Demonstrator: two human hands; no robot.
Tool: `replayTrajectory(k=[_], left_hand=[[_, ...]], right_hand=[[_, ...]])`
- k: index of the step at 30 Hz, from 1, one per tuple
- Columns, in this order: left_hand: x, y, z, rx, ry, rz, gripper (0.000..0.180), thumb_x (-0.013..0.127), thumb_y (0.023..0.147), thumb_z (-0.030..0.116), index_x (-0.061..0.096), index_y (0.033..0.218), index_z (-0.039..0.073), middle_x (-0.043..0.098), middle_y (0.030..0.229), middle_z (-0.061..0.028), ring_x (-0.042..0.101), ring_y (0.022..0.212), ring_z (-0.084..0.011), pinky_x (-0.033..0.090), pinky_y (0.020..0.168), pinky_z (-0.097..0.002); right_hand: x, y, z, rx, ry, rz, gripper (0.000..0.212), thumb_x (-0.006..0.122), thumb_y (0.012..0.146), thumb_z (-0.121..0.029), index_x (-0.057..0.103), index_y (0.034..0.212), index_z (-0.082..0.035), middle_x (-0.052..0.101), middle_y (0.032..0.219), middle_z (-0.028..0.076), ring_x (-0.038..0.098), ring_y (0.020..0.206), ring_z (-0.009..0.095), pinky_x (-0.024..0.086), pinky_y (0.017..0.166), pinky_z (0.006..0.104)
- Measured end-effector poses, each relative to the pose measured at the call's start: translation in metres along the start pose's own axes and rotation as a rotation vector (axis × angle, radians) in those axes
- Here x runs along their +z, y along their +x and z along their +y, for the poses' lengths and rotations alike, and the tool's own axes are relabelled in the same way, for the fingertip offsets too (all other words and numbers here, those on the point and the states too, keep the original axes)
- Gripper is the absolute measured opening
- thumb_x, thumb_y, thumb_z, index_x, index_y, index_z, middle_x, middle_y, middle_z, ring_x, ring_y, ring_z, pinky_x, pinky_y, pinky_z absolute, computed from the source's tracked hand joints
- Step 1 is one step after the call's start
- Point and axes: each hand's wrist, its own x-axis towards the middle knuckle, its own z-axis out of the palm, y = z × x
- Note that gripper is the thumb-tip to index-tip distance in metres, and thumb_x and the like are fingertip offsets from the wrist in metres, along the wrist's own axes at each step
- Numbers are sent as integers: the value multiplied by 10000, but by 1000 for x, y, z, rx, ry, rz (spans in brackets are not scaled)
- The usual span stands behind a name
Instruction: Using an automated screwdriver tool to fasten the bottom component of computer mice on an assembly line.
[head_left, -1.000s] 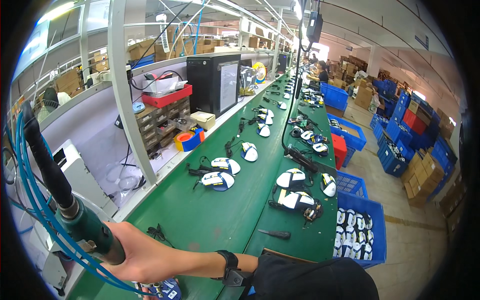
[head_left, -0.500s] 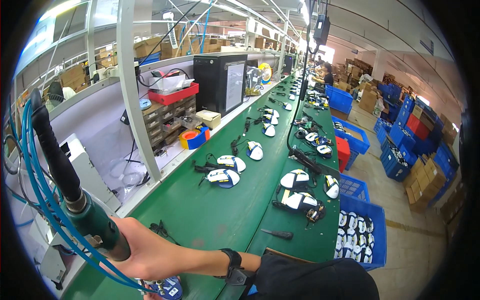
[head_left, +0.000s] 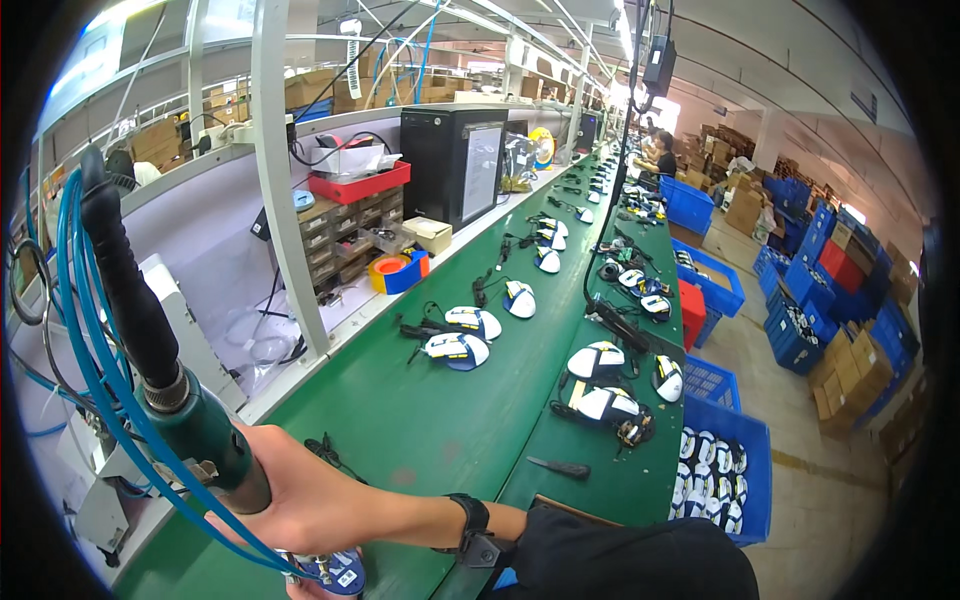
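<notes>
My right hand (head_left: 310,500) is wrapped round an upright power screwdriver (head_left: 215,455) with a green body and black upper part. Blue air hoses run down beside it. Below, at the lower edge, lies a dark blue, rounded part (head_left: 347,578) with a small white label; the tool's metal lower end is over it. Only some fingers of my left hand (head_left: 300,592) show, closed at the side of that part; the rest is out of the picture. A black cord (head_left: 328,452) lies on the green bench beyond my right hand.
White-and-blue, mouse-shaped corded devices (head_left: 457,350) line the green bench (head_left: 400,420). A dark-handled tool (head_left: 560,467) lies at right. Blue crates (head_left: 757,490) stand on the floor, one filled with white shells. A metal post (head_left: 280,190), drawers (head_left: 340,240) and orange tape (head_left: 392,272) stand left.
The whole view has shifted slightly, so the bench and devices sit a little differently in the picture. My right hand keeps its hold on the screwdriver over the blue part.
</notes>
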Motion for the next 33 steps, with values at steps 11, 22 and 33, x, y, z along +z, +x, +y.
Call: replayTrajectory(k=[11,22,33], left_hand=[[10,-6,0,104,161,97,564,447,928,428,452,1372,81,533,1341,-167,533,1208,-359,406,1022,-570],[14,2,-3,35,107,152,722,271,948,656,478,1288,54,572,1233,-180,571,1153,-314,456,1020,-447],[11,6,8,28,72,83,668,326,947,650,482,1232,66,571,1210,-224,602,1103,-358,528,948,-488]], right_hand=[[7,5,19,-147,-163,90,409,691,775,-50,533,1147,15,567,928,24,470,815,99,456,738,275],[6,5,19,-37,-190,186,624,626,724,-81,436,1317,-33,410,1436,269,477,1300,334,420,1037,387],[1,1,18,-156,-257,205,424,508,906,-58,420,1305,55,647,838,125,399,457,28,362,478,197]])
